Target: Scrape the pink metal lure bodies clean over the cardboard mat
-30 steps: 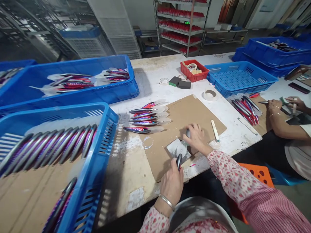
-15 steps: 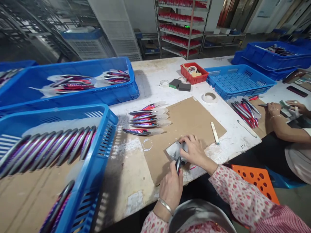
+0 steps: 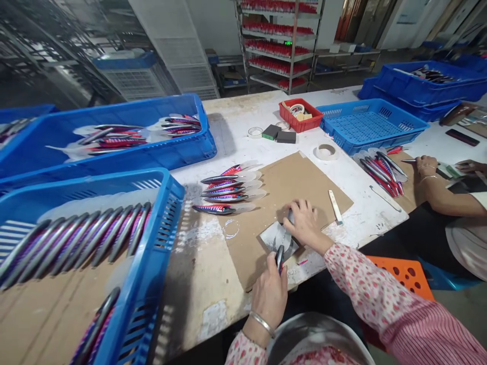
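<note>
My left hand (image 3: 270,294) is closed around the tail end of a dark fishing lure (image 3: 280,255) that lies near the front edge of a brown cardboard sheet (image 3: 300,182). My right hand (image 3: 304,223) is curled over the lure's far end, pressing on a small grey square pad (image 3: 274,236) under it. A row of several finished red-and-purple lures (image 3: 224,190) with clear lips lies on the table to the left of the cardboard. A thin white stick (image 3: 335,205) lies to the right of my right hand.
Blue crates of lures stand at left (image 3: 95,238) and behind (image 3: 133,132). An empty blue crate (image 3: 369,124), a red tray (image 3: 300,114), tape rolls (image 3: 325,151) and dark blocks sit further back. Another person's hands (image 3: 428,165) work at the right beside more lures (image 3: 380,167).
My right hand slid back and forth over the lure's front end on the pad; the left hand kept its grip on the tail. The view shifted slightly.
</note>
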`<state>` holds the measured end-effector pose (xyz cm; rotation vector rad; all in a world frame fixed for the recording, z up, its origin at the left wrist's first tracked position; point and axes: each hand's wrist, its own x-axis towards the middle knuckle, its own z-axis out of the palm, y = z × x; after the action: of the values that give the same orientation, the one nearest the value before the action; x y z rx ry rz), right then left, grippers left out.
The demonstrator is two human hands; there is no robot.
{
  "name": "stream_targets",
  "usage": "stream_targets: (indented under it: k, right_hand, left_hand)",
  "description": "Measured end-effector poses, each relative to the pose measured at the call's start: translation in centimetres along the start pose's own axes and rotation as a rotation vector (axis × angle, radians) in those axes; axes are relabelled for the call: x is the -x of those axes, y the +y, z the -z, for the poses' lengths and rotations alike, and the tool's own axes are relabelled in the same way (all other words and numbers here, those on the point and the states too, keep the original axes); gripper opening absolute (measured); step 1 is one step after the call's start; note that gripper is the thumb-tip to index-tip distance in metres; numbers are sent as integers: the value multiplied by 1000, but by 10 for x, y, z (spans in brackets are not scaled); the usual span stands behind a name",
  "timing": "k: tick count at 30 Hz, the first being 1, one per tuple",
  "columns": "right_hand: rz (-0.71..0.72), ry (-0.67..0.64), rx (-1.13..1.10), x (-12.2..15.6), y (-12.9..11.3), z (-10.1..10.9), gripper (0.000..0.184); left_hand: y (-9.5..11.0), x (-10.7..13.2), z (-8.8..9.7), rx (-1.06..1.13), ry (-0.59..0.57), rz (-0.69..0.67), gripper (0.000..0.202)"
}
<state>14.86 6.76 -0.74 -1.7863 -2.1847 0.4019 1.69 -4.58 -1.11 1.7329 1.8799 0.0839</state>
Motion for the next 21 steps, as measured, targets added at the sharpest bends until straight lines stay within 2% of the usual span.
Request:
stream_targets:
  k: [4, 9, 13, 15, 18, 21]
  right_hand:
    - [120, -103, -100, 4, 2, -3, 26]
    - [-13, 39, -41, 0, 2, -3, 27]
    - [141, -14, -146, 9, 2, -5, 27]
    - [132, -16, -155, 8, 4, -4, 26]
    - [32, 46, -80, 4, 4, -3, 27]
    - [124, 21, -111, 11, 0, -5, 28]
  left_hand:
    - [-3, -1, -3, 18, 4, -20, 36]
    - [-8, -2, -6, 62, 33, -36, 36]
    - [-12, -2, -8, 121, 25, -73, 36]
    - [-14, -2, -8, 133, 37, -82, 37]
    - [-16, -2, -9, 153, 56, -83, 37]
    - [-18, -3, -11, 194, 66, -98, 37]
